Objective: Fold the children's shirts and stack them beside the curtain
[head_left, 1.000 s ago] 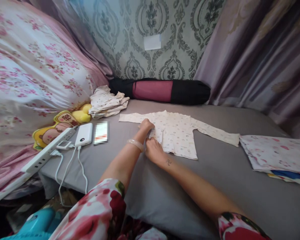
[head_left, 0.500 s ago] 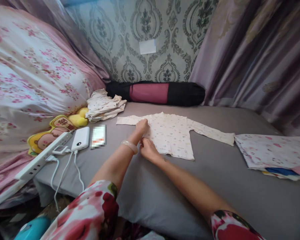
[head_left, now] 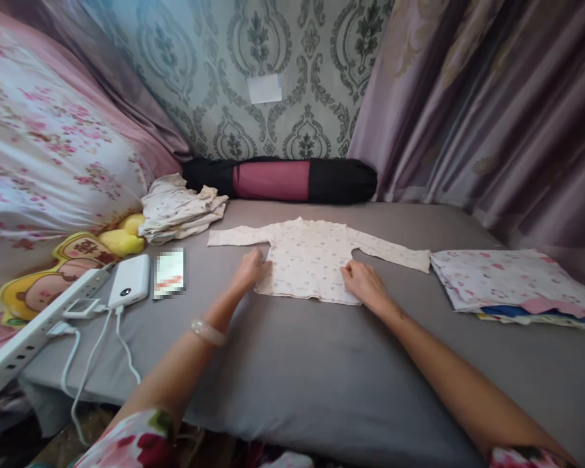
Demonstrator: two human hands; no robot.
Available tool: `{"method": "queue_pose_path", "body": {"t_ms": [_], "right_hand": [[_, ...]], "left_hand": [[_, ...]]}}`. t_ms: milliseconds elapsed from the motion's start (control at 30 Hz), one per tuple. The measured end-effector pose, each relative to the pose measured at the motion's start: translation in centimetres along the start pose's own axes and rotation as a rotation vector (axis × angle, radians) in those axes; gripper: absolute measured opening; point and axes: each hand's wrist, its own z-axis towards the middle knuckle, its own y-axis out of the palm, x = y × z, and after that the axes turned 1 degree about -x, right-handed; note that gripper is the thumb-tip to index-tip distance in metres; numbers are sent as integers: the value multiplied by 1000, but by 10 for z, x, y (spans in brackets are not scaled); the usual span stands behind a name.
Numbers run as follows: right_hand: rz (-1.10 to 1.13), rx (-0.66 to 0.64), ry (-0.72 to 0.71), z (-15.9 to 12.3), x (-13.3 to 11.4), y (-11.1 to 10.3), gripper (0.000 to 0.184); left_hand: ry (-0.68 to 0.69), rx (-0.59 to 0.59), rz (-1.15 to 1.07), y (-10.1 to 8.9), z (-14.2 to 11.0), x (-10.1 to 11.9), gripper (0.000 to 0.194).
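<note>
A small white long-sleeved shirt (head_left: pixel 306 260) with a fine print lies spread flat on the grey bed sheet (head_left: pixel 292 364), both sleeves stretched out sideways. At the shirt's left side edge, below the sleeve, my left hand (head_left: pixel 253 268) is closed with its fingers pinching the cloth. My right hand (head_left: pixel 364 283) is closed on the opposite side edge, near the lower right corner. The fingertips of both hands are partly hidden.
Folded printed cloths (head_left: pixel 511 279) lie at the right, touching the sleeve end. Crumpled light clothes (head_left: pixel 180 208) and a black-and-pink roll (head_left: pixel 273 180) lie at the back. A power bank (head_left: pixel 130 279), cables and a power strip (head_left: pixel 43 322) are at the left.
My right hand has moved from the shirt's left edge across to its right edge. My left hand has slid a little lower on the left edge. The camera view has turned slightly right.
</note>
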Motion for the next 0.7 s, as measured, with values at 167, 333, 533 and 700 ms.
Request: {"method": "queue_pose_path", "body": {"t_ms": [167, 333, 533, 700], "right_hand": [[-74, -76, 89, -14, 31, 5, 38], [-51, -152, 90, -26, 25, 2, 40], [14, -244, 19, -22, 33, -5, 42], [20, -255, -21, -18, 42, -5, 41]], "left_hand": [[5, -41, 8, -1, -29, 2, 24], [26, -65, 27, 1, -46, 4, 27], [77, -91, -23, 1, -49, -7, 30], [128, -92, -48, 3, -46, -19, 28]]}}
